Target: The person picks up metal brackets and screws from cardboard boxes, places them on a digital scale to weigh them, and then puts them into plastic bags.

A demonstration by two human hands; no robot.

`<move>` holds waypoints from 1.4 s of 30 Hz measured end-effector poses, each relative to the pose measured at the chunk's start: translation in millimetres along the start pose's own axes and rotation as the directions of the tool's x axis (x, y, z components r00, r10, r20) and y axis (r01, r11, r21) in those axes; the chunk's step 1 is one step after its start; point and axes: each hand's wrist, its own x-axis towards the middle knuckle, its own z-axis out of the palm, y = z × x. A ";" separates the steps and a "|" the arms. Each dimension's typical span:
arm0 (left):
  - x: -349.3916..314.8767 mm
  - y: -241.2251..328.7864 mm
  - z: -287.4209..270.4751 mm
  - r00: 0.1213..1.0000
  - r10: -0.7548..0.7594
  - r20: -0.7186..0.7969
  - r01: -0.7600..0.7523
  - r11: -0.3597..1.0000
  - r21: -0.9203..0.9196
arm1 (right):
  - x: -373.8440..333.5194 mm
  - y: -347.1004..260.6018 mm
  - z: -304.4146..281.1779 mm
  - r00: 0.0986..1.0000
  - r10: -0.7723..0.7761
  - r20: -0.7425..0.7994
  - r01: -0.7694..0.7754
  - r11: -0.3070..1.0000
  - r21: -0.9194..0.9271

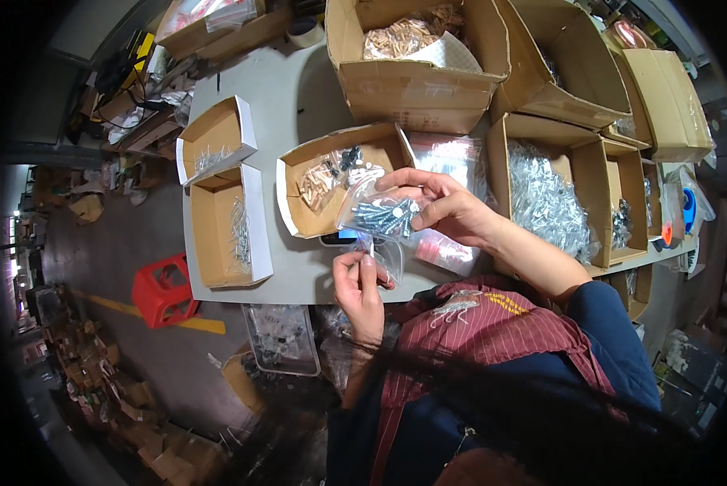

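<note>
Clear plastic makes the screw bag above the table look limp, slippery, weighty, best held where the right hand pinches its side, the left hand nipping film below.

Moderate light reaches my left hand, my right hand and the grey table, all fairly sharp; glare whitens plastic bags right of center. The floor at left is dim. Blurred dark strands cross the bottom; edges bend toward a black rim.
</note>
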 end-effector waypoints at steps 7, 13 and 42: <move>-1.2 -2.4 -4.6 0.998 0.007 -0.067 -0.009 0.999 -0.041 | -4.2 10.6 7.8 0.996 0.081 0.042 -0.082 0.996 0.027; -4.7 -2.0 -6.9 0.993 0.093 -0.074 -0.084 0.989 0.119 | -13.2 7.5 7.1 0.998 0.012 0.070 0.052 0.549 -0.834; -20.0 13.2 -14.4 0.989 0.082 -0.121 -0.091 0.994 -0.068 | -25.8 29.6 -7.1 0.969 0.244 0.024 -0.245 0.970 0.012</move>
